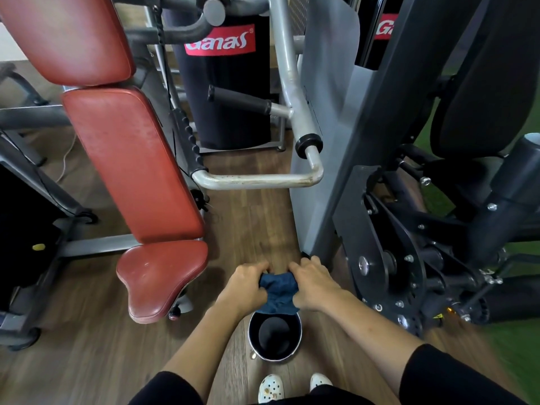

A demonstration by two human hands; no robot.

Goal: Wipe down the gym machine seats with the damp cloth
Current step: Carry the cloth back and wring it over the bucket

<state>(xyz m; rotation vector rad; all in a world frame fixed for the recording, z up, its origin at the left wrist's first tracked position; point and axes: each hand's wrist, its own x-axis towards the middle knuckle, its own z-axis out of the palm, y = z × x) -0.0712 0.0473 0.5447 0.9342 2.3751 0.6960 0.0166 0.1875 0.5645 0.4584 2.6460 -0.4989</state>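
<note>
Both hands, left hand (pixel 247 283) and right hand (pixel 314 285), clamp fingers on the blue cloth (pixel 279 293), seemingly wringing it over the bucket (pixel 274 336) at lower centre. Next comes wiping the red seat (pixel 160 279) at lower left.

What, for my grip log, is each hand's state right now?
Left hand: closed, gripping the left end of the blue cloth.
Right hand: closed, gripping the right end of the same cloth.

- A gym, packed close with exercise machines.
- Red padded seat (pixel 163 279) and backrest (pixel 131 162) on a grey steel frame (pixel 99 244).
- Rubber-gripped handle (pixel 239 102); black shroud (pixel 228 112) labelled "Ganas".
- Wood-look floor (pixel 251 217), green turf (pixel 514 343) beside.
</note>
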